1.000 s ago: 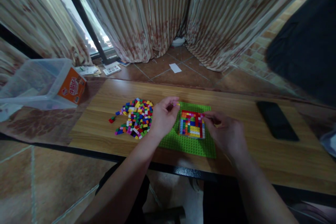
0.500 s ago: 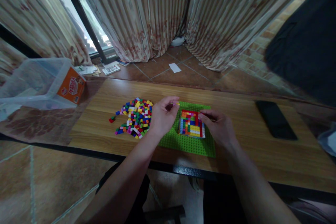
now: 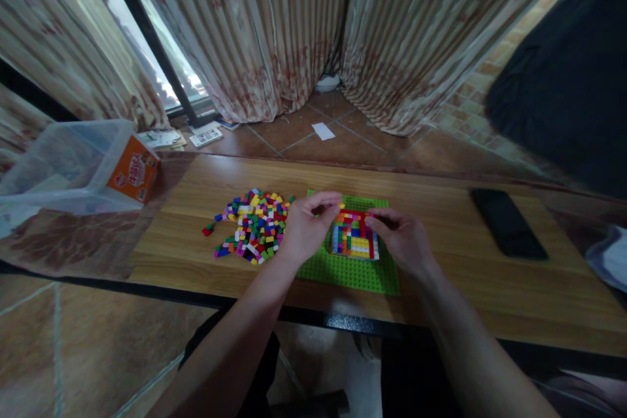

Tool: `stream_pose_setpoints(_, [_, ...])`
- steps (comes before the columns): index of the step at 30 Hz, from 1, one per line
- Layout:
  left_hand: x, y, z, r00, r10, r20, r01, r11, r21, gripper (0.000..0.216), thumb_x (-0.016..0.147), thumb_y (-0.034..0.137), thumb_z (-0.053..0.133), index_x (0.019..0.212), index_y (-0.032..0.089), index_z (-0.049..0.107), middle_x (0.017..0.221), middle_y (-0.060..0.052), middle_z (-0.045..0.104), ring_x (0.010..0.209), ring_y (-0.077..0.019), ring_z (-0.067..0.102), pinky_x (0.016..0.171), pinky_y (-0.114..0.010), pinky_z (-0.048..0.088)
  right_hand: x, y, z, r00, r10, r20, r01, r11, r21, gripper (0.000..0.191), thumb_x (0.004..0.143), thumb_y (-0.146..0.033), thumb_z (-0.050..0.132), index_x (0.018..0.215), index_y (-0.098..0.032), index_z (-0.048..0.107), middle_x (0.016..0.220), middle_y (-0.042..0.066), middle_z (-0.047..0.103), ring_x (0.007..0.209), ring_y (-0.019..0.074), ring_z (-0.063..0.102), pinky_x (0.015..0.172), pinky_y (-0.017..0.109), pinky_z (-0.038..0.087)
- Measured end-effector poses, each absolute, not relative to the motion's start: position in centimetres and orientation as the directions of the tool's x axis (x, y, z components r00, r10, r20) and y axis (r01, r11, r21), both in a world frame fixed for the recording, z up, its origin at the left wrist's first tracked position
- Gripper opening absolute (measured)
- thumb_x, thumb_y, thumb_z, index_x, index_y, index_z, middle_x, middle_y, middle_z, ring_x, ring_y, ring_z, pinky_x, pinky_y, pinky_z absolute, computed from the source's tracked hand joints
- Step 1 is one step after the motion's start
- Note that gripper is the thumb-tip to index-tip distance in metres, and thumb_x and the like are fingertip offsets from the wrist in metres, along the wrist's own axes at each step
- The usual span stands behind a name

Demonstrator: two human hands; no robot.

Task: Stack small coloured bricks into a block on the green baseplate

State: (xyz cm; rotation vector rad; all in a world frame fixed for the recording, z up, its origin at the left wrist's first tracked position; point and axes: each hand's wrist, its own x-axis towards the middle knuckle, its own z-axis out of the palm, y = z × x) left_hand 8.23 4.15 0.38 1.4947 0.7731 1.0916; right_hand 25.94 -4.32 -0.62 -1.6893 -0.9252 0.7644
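My left hand [image 3: 306, 225] is over the left part of the green baseplate [image 3: 357, 279]. Its thumb and fingers are pinched on a small yellow brick [image 3: 341, 205], at the far left corner of the multicoloured brick build [image 3: 355, 238]. The build is roughly square, with red bricks along its far edge, and sits on the baseplate. My right hand [image 3: 404, 235] closes thumb and fingers at the build's far right corner, touching it. Whether a loose brick is also between those fingers is hidden. Left of my left hand lies a heap of loose bricks [image 3: 259, 225], partly covered by it.
A black phone [image 3: 508, 222] lies on the right of the wooden table [image 3: 171, 235]. A clear plastic box [image 3: 63, 166] with an orange label stands beyond the table's left end. Red and green bricks [image 3: 208, 229] lie apart from the heap. Patterned curtains [image 3: 255, 46] hang behind.
My left hand has moved slightly right with the yellow brick, to the build's far left corner. My right hand stays at the far right corner. The whole view has shifted a little.
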Motion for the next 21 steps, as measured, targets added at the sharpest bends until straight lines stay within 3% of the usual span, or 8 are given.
stream_pose_setpoints(4, [8.5,4.0,0.3,0.375,0.902,0.215,-0.1,-0.191,0.976,0.017,0.081,0.016,0.073,0.097,0.018,0.078,0.098,-0.006,0.08,0.09,-0.0164,0.074,0.088,-0.034,0.061,26.2,-4.6,-0.5,0.504,0.863,0.028,0.264,-0.124,-0.957,0.039,0.078,-0.052,0.073,0.098,-0.019,0.078,0.094,0.008,0.08,0.081,0.0222,0.073,0.075,0.038,0.06])
stream_pose_setpoints(7, [8.7,3.8,0.4,0.38,0.902,0.203,-0.11,-0.174,0.979,0.019,0.081,0.015,0.073,0.099,0.018,0.076,0.095,-0.006,0.08,0.087,-0.0157,0.074,0.087,-0.033,0.062,26.0,-4.9,-0.1,0.515,0.837,0.182,0.398,-0.045,-0.916,0.034,0.087,-0.05,0.065,0.099,-0.021,0.078,0.1,0.008,0.079,0.088,0.0232,0.072,0.083,0.042,0.059])
stream_pose_setpoints(11, [9.0,3.4,0.5,0.407,0.887,0.22,-0.115,-0.189,0.975,0.022,0.081,0.014,0.073,0.103,0.018,0.074,0.093,-0.005,0.078,0.086,-0.0152,0.074,0.086,-0.032,0.061,24.6,-5.1,0.8,0.385,0.843,0.377,0.568,0.105,-0.816,0.025,0.091,-0.043,0.065,0.102,-0.026,0.078,0.108,0.007,0.076,0.102,0.0239,0.07,0.096,0.044,0.055])
stream_pose_setpoints(21, [9.4,2.4,0.8,0.43,0.845,0.318,-0.105,-0.303,0.947,0.025,0.082,0.009,0.069,0.106,0.018,0.072,0.09,-0.003,0.076,0.083,-0.0129,0.071,0.085,-0.028,0.06,23.3,-5.0,1.2,0.347,0.856,0.383,0.589,0.119,-0.799,0.021,0.093,-0.037,0.061,0.091,-0.025,0.078,0.102,0.007,0.074,0.098,0.0216,0.069,0.093,0.041,0.055])
